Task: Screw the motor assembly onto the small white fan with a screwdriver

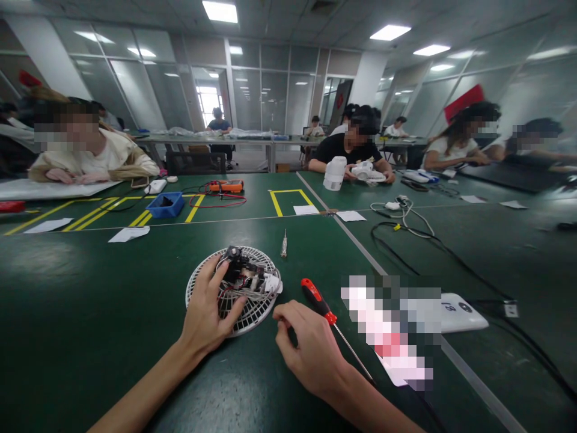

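A round white fan grille (256, 320) lies on the green table, with a black motor assembly (246, 270), wires and small white parts on top of it. My left hand (207, 307) reaches over the grille's left side, its fingers against the motor assembly and its thumb near the front, steadying it. By the grille's right edge, my right hand (311, 343) is curled, fingertips and thumb close together; whatever they may hold is too small to see. Just right of that hand lies a red-and-black screwdriver (319, 300), its shaft partly behind the wrist. A small clear-handled screwdriver (283, 245) rests beyond the grille.
A white device (464, 313) and a pixelated bright object (387, 337) lie at right. Black cables (451, 255) cross the right side. Further back are a blue bin (165, 205), an orange multimeter (226, 186) and paper slips (128, 234). Several people sit around the tables.
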`<state>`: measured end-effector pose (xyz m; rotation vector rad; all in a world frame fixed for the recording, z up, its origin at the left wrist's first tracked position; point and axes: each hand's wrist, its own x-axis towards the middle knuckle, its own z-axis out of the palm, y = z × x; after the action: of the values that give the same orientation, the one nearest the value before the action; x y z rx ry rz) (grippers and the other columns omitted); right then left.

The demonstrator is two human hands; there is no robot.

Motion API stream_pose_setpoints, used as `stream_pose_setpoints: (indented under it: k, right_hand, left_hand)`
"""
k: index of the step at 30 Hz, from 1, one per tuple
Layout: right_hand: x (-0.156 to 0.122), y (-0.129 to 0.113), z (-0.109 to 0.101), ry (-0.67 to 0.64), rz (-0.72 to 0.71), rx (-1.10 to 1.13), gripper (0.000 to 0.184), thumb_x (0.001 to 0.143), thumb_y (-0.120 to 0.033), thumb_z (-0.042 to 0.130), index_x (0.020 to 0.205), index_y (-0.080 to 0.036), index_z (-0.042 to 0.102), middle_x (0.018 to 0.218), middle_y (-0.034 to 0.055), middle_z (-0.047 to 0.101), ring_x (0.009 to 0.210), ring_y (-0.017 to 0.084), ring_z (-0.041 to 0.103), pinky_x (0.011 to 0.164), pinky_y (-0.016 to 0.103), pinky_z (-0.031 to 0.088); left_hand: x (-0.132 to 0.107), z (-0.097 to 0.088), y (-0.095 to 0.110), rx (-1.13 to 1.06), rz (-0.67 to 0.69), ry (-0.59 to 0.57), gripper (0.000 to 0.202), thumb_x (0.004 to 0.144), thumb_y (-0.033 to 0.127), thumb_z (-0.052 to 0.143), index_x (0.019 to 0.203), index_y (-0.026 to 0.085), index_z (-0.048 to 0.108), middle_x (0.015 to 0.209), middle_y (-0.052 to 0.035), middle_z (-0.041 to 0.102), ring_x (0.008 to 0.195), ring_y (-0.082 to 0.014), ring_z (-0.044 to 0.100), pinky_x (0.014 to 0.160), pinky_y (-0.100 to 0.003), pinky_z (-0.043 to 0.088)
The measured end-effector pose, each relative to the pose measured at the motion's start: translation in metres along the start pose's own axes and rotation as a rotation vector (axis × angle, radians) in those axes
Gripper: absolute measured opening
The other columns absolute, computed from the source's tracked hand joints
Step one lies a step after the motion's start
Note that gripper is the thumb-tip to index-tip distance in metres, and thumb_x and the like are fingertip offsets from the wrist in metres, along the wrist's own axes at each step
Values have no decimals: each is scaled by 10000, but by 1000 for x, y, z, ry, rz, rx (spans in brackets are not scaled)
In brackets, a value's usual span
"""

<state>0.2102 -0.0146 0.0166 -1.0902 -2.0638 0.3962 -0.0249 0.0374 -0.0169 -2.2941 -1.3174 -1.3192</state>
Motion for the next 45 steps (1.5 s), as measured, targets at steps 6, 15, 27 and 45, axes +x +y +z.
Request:
stream_pose_setpoints:
  k: [6, 15, 27, 45]
  right_hand:
    - [1, -2, -1, -29, -6, 3, 227, 880, -18, 492, 969, -197, 602, 821, 17, 613, 709, 166, 572, 660, 282, 420]
    - [-6, 0, 8, -89, -54, 67, 236, 891, -15, 462, 890, -213, 591, 845, 25, 641, 750, 169, 600, 706, 282, 443]
    - [-5, 1, 3, -48, -35, 80, 235, 874, -12, 477, 842, -217, 588, 830, 21, 641, 757, 173, 610, 709, 283, 461]
    - [-8, 8, 9, -68, -2, 18, 248, 810, -6, 484, 791, -250, 445, 720, -28, 568, 637, 148, 545, 619, 260, 382]
  left_hand:
    - [-5, -1, 4, 17, -29, 16, 870, 875, 409, 703, 1593, 211, 254, 1573, -191, 411, 1454, -366, 429, 1164, -596, 431]
    - [-6, 1, 13, 42, 3, -9, 982, 846, 480, 722, 1607, 132, 207, 1574, -223, 410, 1457, -374, 432, 1165, -565, 446]
    - [-6, 8, 32, 107, 326, 80, 835, 824, 328, 773, 1554, 241, 376, 1711, -143, 184, 1568, -401, 226, 1244, -685, 248]
    - [-6, 2, 38, -6, 607, 68, 254, 851, 178, 750, 1104, 172, 730, 1199, -105, 750, 1300, -258, 608, 1203, -527, 429]
